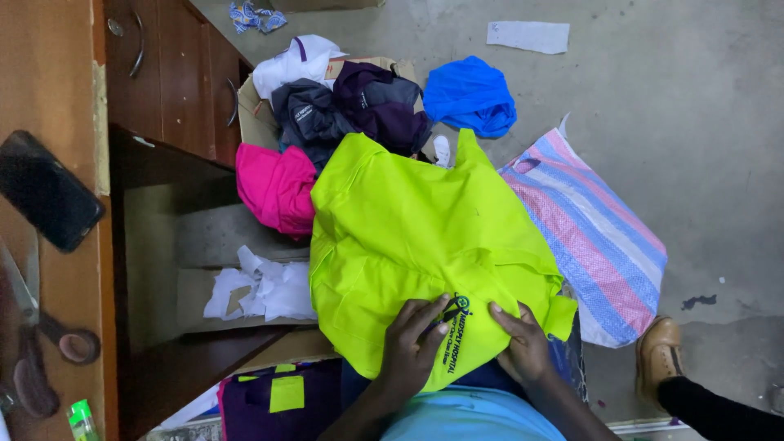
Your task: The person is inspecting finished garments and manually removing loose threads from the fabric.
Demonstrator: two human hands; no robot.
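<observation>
Even, soft indoor light; exposure adequate
Recess under the desk (155,245) lies in shadow; lime garment (425,237) reads near-saturated; left edge objects slightly soft, mild wide-angle stretch at corners

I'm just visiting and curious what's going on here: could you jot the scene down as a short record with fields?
Left hand: flat on the bright yellow-green fabric garment, beside its dark printed emblem.
Right hand: pressing the same garment's lower edge.
Behind the garment: pink cloth, dark purple clothes, blue cloth, white cloth.
To the right: pink-and-blue striped woven bag on the grey concrete floor.
On the wooden desk: black phone, scissors.
</observation>
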